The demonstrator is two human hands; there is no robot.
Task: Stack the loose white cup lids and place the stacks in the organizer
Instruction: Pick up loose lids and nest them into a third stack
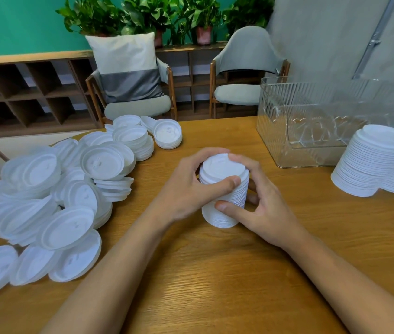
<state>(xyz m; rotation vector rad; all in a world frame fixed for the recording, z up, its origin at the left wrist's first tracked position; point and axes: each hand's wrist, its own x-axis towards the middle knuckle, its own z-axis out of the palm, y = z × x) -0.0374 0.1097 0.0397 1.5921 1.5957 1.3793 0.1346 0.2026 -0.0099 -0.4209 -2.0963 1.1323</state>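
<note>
Two bare forearms [123, 273] reach in from the lower edge across the wooden desk [215, 297]. Centre: the left hand [184, 189] and the right hand [268, 208] both wrap a tall stack of white cup lids [223, 167], which stands upright on the desk. The fingers of each hand curl round the far side. The left thumb lies across the upper front and the right thumb presses the lower front.

Left: the loose lids [53, 201] lie in an overlapping heap close to the desk's left edge, some tilted and some partly nested. Right: two finished stacks [372, 169] stand side by side, touching, just beside the clear ribbed organizer [311, 121]. No lids are visible inside it. Background: two chairs [239, 92], one bearing a cushion [128, 66], cubby shelving [22, 92] and potted plants [162, 15].

Probable hazards:
- **Separation:** the held stack is tall and narrow, and likely bound only by the fit of nested rims. Lifted by its upper part alone, the lower lids could drop away and scatter.
- **Crushing:** too firm a squeeze could buckle the thin plastic.
- **Catching:** the organizer's wall is high, so the stack's base could catch on the rim and tip.
- **Collision:** a sweeping forearm could topple the finished stacks beside the organizer.
- **Spillage:** the heap, if disturbed, could shed lids off the desk.
</note>
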